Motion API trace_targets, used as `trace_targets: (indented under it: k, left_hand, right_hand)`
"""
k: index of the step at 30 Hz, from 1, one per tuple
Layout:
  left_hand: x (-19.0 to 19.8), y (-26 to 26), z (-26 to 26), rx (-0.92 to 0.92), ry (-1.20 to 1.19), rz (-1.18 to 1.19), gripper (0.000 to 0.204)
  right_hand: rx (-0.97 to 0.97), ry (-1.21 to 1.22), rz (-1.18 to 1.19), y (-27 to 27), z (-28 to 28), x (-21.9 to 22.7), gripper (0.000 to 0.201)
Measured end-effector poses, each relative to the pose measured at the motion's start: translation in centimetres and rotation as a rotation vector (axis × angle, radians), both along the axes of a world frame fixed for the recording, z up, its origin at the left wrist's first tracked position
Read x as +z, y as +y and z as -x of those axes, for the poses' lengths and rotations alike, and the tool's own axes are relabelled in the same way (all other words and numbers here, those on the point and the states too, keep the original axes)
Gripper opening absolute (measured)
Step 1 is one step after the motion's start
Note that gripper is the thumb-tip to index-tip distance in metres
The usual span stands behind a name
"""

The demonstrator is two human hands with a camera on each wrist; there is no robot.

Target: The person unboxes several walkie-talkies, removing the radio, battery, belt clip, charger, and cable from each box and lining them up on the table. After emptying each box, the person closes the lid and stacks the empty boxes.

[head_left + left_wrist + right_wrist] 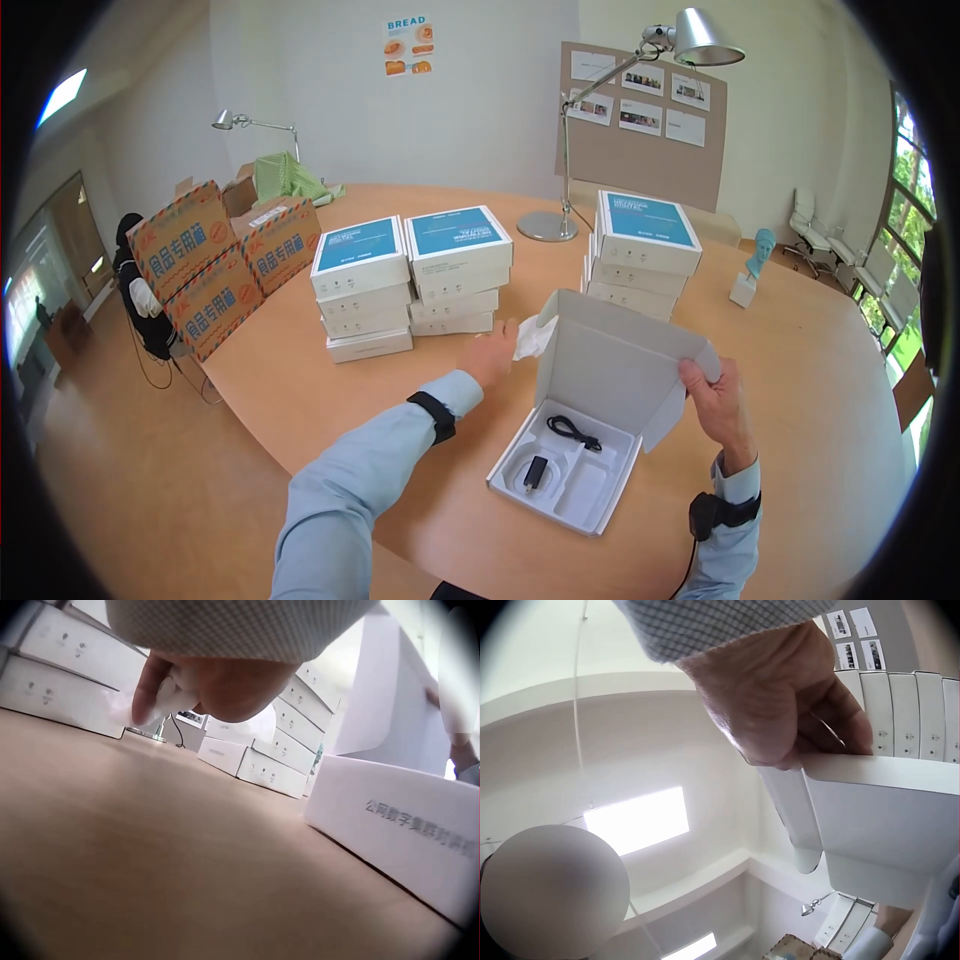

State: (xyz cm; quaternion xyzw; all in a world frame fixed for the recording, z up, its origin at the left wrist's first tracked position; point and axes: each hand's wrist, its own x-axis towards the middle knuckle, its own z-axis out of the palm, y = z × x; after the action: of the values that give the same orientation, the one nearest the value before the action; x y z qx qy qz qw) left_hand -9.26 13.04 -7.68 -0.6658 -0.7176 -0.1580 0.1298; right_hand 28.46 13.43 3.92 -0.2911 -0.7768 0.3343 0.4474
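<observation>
Left sleeve nearest, reaching in from the near left. Beyond it, the box, on the tabletop, lid raised along its far side.

Right hand: curled round the lid's right upper corner, thumb on the inner face, fingers behind. Left hand: fingers bent in, pinching a crumpled white wrap just left of the lid; exact grip partly hidden.

In the box, a white tray. Cable coiled in the far part, adapter in the left recess; the right recess holds nothing visible.

Handling, judged by eye. Box: card, likely light, stiff at the walls; best steadied by its side walls. Lid: thin, will bend or crease at the fold if forced; hold by the edge or corner, as now. Wrap: soft, near weightless, probably slippery; a fingertip pinch suits. Tray: thin moulding, could dent; lift by the rim. Cable: limp; take the whole coil so no loop trails. Adapter: small, hard; grip across its long sides.

Boxed stacks well to the far left, another far right.
</observation>
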Motion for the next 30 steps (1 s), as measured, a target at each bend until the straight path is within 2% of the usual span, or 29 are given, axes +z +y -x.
trace_targets:
  k: [4,6,7,9,10,12,13,15,16,18,22,24,28,29,30]
  left_hand:
    - [-1.0,6.0,-0.5,-0.054,0.088,-0.035,0.042]
    - [-3.3,10.3,1.0,-0.195,-0.137,-0.158,0.038]
    - [-3.7,12.1,1.2,-0.196,-0.141,-0.163,0.038]
    - [-3.7,15.7,1.1,0.154,0.280,-0.021,0.044]
    - [-4.3,17.0,1.6,0.150,0.281,-0.025,0.044]
    - [-5.3,18.7,2.2,0.266,0.200,0.091,0.057]
    - [-5.2,18.7,1.9,0.253,0.202,0.097,0.057]
    - [-4.1,17.6,0.9,0.293,-0.043,0.123,0.068]
    - [-3.3,16.8,0.6,0.281,-0.042,0.145,0.068]
    - [-1.3,15.3,0.5,0.160,-0.128,0.218,0.074]
    - [1.3,12.2,-0.3,0.075,-0.099,0.264,0.079]
    - [3.8,9.5,-1.1,-0.053,-0.074,0.232,0.082]
    - [3.3,8.7,-0.6,-0.082,-0.089,0.092,0.072]
    - [4.1,7.8,-0.8,-0.092,-0.090,0.095,0.072]
    - [4.8,6.8,-0.9,-0.106,-0.118,0.070,0.063]
  right_hand:
    - [0.009,-0.041,0.022,-0.2,0.3,0.4,0.038]
    - [0.031,-0.011,0.056,-0.1,0.6,0.4,0.037]
    - [0.031,-0.015,0.052,0.0,0.7,0.2,0.037]
    - [0.021,-0.004,0.058,0.4,0.7,0.0,0.035]
    - [0.015,-0.003,0.056,0.5,0.7,0.1,0.035]
    - [0.008,-0.037,0.079,0.4,0.7,0.4,0.035]
    - [-0.005,-0.037,0.087,0.5,0.6,0.3,0.035]
    - [0.019,-0.040,0.072,0.6,0.6,0.2,0.037]
    - [0.007,-0.043,0.094,0.6,0.6,0.3,0.037]
    - [0.014,-0.046,0.091,0.6,0.7,0.3,0.038]
    - [0.000,-0.044,0.115,0.3,0.9,0.6,0.036]
    - [0.019,-0.037,0.086,-0.1,1.1,0.7,0.033]
    - [-0.030,-0.063,0.093,-0.4,1.5,0.6,0.029]
    - [-0.034,-0.081,0.085,-0.6,1.6,0.9,0.028]
    - [-0.045,-0.103,0.087,-1.0,1.5,1.1,0.026]
